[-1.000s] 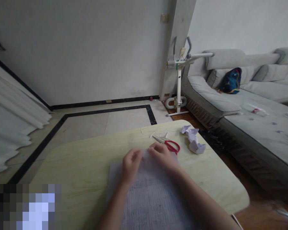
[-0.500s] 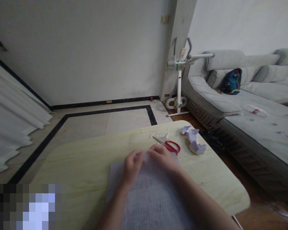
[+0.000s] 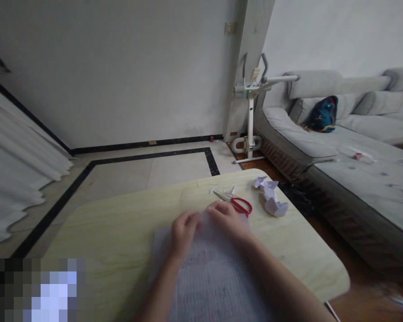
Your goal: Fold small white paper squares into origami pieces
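Observation:
A large lined sheet of paper (image 3: pixel 211 281) covered in handwriting lies on the table under my forearms. Over its far edge my left hand (image 3: pixel 184 230) is closed, thumb and fingers pinched on a pale piece of paper (image 3: pixel 204 220). Close beside it, my right hand (image 3: pixel 225 219) pinches the same piece from the other side, fingers bent. Blur and the fingers hide most of that piece's shape. Just beyond my right hand lie red-handled scissors (image 3: pixel 242 206), blades pointing away to the left.
Folded white paper pieces (image 3: pixel 276 206) sit at the table's far right, and thin paper scraps (image 3: pixel 233 190) lie around the scissor blades. The pale wooden table (image 3: pixel 114 237) has rounded corners. A grey sofa (image 3: pixel 356 179) stands to the right, with white exercise equipment (image 3: pixel 250 120) behind.
My hands stay nearly in place, with only slight finger movement at the pale piece of paper. The scissors and folded pieces have not moved.

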### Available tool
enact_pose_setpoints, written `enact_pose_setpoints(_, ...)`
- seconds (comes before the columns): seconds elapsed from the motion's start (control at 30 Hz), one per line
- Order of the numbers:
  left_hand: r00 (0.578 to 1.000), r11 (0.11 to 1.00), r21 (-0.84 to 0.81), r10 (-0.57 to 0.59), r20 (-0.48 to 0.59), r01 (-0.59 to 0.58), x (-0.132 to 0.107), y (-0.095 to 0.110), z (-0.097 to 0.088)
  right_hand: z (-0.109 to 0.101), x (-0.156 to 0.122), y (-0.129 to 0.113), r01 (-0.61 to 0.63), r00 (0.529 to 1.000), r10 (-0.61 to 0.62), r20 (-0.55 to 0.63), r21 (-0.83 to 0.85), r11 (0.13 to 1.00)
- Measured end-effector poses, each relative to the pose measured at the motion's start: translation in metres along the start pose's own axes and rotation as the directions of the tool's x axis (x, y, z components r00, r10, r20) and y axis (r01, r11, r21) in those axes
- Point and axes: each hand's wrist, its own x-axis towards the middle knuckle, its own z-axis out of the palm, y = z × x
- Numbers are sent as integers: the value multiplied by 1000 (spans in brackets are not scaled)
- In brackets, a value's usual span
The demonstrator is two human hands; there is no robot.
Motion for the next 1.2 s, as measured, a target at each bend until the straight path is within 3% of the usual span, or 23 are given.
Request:
enact_pose_setpoints(0.17, 1000, 1000, 21, 18, 12, -19, 1, -5, 0, 1, 0, 2, 9, 1000, -8, 15, -65, 998)
enact_pose_setpoints(0.5, 1000, 994, -103, 29, -7, -30, -1, 0, 0, -3, 1, 1, -61, 995, 62, -75, 4, 998)
enact_pose_setpoints(0.77, 999, 993, -110, 35, -18, -37, 0, -1, 0, -2, 2, 5, 3, 1000, -4, -7, -32, 999)
enact_pose_setpoints(0.97, 999, 997, -73, 37, 21, -35, 1, 0, 0, -3, 1, 7, -28, 998, 29, 57, -17, 999)
enact_pose_setpoints(1.2, 998, 997, -66, 33, -56, -37, 0, 3, -2, -1, 1, 2, 3, 997, 4, 76, -86, 996)
